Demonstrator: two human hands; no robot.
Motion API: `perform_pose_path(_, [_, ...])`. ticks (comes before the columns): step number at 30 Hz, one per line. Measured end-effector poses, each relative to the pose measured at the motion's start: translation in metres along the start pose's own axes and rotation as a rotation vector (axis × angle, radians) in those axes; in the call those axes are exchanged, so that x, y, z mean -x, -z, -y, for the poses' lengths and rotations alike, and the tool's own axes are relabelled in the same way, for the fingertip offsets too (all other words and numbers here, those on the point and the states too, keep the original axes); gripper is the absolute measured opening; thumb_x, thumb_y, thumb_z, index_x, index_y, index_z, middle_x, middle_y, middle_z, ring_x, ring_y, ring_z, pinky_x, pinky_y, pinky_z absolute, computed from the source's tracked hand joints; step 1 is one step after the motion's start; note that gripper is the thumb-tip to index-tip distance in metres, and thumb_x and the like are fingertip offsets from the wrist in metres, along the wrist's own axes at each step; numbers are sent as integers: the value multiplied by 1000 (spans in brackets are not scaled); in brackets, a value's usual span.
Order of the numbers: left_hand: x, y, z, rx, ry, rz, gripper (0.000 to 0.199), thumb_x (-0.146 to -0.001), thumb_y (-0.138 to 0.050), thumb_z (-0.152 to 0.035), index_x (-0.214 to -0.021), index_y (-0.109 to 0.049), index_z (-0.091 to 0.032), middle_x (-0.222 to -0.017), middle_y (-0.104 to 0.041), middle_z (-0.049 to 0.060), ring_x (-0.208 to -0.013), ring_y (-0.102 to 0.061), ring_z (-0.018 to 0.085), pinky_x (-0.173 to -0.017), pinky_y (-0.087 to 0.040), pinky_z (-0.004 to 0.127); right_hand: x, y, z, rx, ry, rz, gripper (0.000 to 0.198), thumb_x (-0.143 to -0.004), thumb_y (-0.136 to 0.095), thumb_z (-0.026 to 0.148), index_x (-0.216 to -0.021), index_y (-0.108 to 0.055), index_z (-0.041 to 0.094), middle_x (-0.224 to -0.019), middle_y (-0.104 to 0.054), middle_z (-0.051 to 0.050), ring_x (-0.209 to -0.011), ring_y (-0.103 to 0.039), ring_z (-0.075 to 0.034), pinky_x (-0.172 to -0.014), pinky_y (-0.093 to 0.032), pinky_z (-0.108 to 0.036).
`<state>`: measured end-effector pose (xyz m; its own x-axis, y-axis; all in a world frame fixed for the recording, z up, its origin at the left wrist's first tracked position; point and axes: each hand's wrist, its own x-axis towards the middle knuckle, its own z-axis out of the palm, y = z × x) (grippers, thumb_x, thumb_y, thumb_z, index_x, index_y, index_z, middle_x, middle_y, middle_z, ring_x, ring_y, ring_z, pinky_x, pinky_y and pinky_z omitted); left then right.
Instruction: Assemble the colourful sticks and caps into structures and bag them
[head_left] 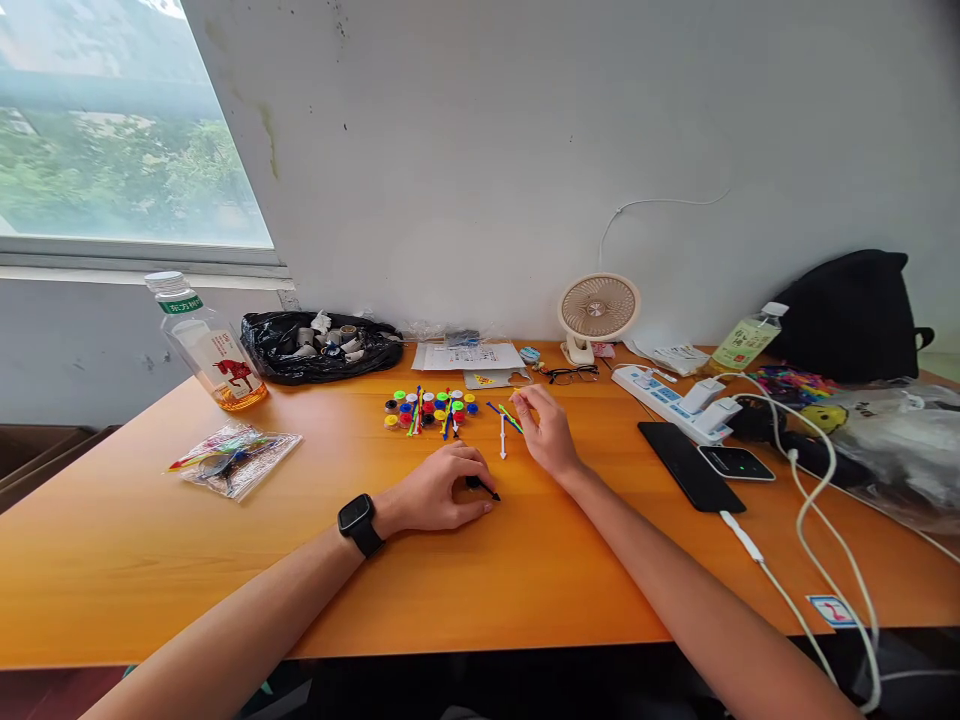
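Note:
My left hand (442, 490), with a black watch on the wrist, rests low over the table, fingers curled around a small black arrow-tipped plastic stick (489, 491). Farther right, my right hand (546, 432) has its thumb and fingertips pinched together; what they hold, if anything, is too small to make out. Just left of those fingertips lie green and blue sticks (510, 416), and a white arrow-tipped stick (502, 438) points toward me. Beyond my left hand sits a cluster of small round colored pieces (401, 408), with bundled yellow, white and blue sticks (450, 415) laid across them.
At left are a tilted-looking drink bottle (214, 350), a clear plastic packet (236, 460) and a black bag (322, 350). Papers (469, 357), glasses (571, 375) and a fan (598, 308) line the back. To the right are a power strip (664, 400), a phone (690, 468) and white cables (825, 510).

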<state>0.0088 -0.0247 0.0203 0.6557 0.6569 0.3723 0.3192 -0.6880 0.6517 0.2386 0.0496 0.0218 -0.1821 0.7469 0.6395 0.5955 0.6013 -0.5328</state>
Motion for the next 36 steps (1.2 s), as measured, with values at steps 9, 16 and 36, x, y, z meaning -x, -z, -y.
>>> perform_pose_path(9, [2, 0, 0, -7, 11, -20, 15, -89, -72, -24, -102, -79, -24, -100, -73, 9, -95, -66, 25, -88, -48, 36, -3, 1, -6, 61, -20, 49, 38, -109, -33, 32, -115, -68, 19, -103, -71, -11, -97, -66, -25, -89, -50, -35])
perform_pose_path(16, [0, 1, -4, -41, -3, -11, 20, -88, -78, -41, -85, -73, -21, -95, -73, 7, -91, -63, 22, -89, -46, 36, 1, -7, -15, 74, -50, 143, 37, -107, -38, 29, -127, -67, 20, -118, -73, -12, -109, -67, -26, -95, -52, -38])
perform_pose_path(36, [1, -3, 3, -58, -35, -66, 42, -68, -53, 5, -94, -72, -22, -101, -73, 3, -100, -62, 23, -96, -49, 36, 7, -23, 0, 174, -138, 220, 28, -105, -51, 35, -102, -76, 24, -85, -77, -3, -72, -66, -19, -65, -37, -27])
